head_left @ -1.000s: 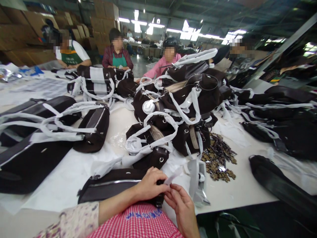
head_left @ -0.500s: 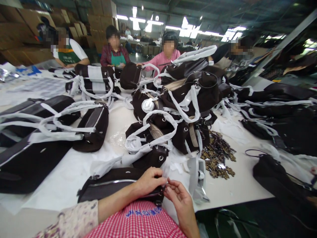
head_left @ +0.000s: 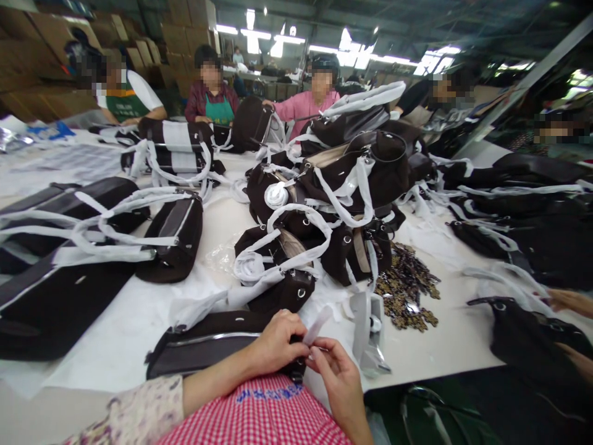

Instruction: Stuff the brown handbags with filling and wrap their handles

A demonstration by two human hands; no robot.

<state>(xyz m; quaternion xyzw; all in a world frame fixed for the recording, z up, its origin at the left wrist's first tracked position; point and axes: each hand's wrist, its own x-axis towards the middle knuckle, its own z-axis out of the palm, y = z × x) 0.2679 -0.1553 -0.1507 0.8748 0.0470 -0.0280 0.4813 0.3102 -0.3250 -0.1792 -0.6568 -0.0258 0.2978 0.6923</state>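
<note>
Just in front of my checked apron lies a dark brown handbag (head_left: 204, 351) with a silver zip along its top. Over its right end my two hands meet. My left hand (head_left: 281, 337) is closed, with thumb and forefinger pinching a narrow, pale, see-through strip (head_left: 319, 324) that sticks up between the hands. The fingers of my right hand (head_left: 340, 374) are pinched together at the strip's lower end, close to my left thumb. What exactly lies between those fingertips is partly hidden.
A grey tape dispenser (head_left: 369, 334) stands right of my hands, beside a heap of bronze-coloured metal tags (head_left: 407, 290). Brown bags with white-wrapped handles are piled ahead (head_left: 356, 179) and at left (head_left: 65, 296). Co-workers sit across the table; another's hands hold a bag (head_left: 523, 334) at right.
The pale strip now stands up more plainly between my fingers; my hands have barely shifted. Across the table, a co-worker has tipped a bag more upright. The bag at far right has moved.
</note>
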